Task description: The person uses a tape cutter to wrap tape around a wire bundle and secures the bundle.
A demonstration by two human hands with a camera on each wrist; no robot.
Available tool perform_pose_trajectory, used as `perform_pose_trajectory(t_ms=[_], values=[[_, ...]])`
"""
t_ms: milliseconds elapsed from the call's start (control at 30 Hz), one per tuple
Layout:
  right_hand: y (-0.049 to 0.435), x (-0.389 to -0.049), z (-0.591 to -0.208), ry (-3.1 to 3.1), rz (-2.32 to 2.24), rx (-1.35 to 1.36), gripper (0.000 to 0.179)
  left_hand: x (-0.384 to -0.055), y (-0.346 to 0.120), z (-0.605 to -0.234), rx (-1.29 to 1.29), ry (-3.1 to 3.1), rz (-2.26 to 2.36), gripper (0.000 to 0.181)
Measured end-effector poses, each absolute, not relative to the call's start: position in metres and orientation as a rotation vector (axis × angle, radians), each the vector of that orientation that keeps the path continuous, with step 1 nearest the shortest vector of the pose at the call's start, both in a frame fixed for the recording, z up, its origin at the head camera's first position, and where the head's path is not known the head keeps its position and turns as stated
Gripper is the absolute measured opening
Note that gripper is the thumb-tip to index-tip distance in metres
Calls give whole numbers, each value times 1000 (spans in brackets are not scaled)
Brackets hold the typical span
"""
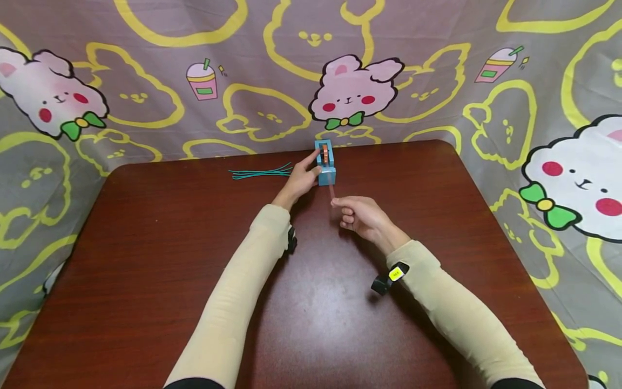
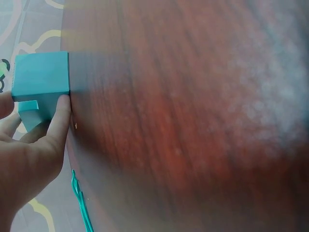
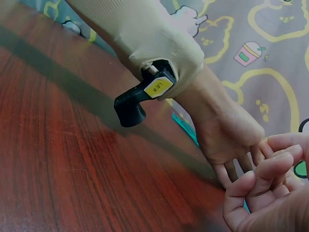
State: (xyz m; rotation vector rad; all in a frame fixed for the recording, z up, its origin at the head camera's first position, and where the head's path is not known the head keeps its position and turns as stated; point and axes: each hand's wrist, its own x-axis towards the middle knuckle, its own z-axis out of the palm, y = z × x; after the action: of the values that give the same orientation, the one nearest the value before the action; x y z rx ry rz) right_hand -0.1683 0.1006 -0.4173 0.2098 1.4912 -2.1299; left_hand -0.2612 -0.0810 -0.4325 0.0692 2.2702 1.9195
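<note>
A blue tape dispenser (image 1: 328,177) with an orange-centred roll (image 1: 325,154) stands near the table's far edge. My left hand (image 1: 301,179) grips it from the left side, and in the left wrist view its fingers and thumb lie around the blue body (image 2: 42,75). From the dispenser's near end a clear strip of tape (image 1: 332,190) stretches toward me. Between thumb and forefinger my right hand (image 1: 364,216) pinches the free end, with its other fingers curled in. In the right wrist view the right hand (image 3: 270,188) overlaps the left, and the tape is hidden.
Several thin green strands (image 1: 257,173) lie on the table left of the left hand. The brown wooden table (image 1: 160,243) meets a patterned cloth (image 1: 272,65) behind its far edge. Black wrist cameras sit on both sleeves; the right one (image 1: 384,283) hangs low over the tabletop.
</note>
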Motion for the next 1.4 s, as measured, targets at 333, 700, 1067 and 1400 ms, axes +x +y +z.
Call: perform_pose_trajectory(t_ms=[333, 700, 1067, 1400], values=[[101, -161, -415, 1487, -2126, 185, 15, -262, -81, -434, 62, 2261, 1933, 55], [103, -153, -411, 1462, -2133, 175, 19, -261, -80, -433, 85, 2273, 1927, 55], [105, -145, -411, 1454, -2131, 135, 21, -262, -82, -434, 76, 2267, 1916, 55], [106, -138, -409, 1447, -2128, 117, 18, -262, -81, -433, 83, 2260, 1930, 56]])
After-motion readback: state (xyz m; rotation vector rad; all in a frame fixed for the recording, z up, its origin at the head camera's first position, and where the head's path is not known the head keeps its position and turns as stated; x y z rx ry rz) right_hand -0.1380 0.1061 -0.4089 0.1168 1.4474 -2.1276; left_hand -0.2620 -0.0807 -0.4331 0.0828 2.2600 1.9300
